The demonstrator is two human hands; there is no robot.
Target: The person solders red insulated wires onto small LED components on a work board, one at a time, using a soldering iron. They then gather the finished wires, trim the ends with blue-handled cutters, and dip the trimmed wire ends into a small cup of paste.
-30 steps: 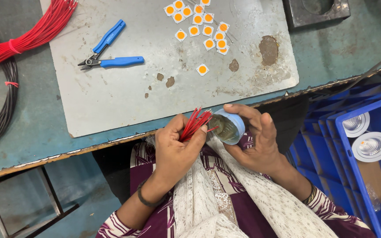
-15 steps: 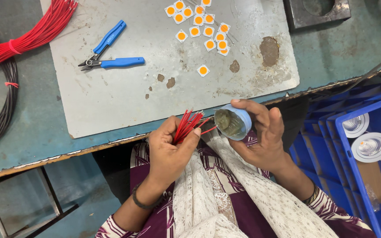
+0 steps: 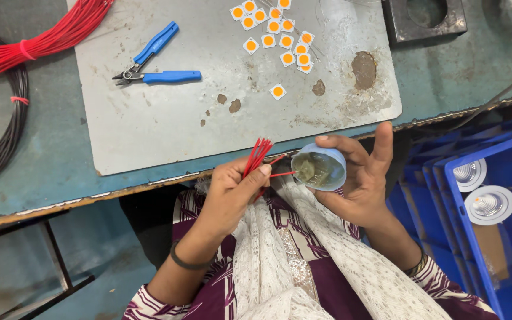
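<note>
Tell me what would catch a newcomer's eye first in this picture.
Probably the bright red wire pieces bunched in the left hand, at the bench edge, one wire end poking toward the small light-blue tub that the right hand holds tilted. Next, the orange-centred white squares scattered on the grey metal sheet, with blue-handled cutters to their left.
</note>
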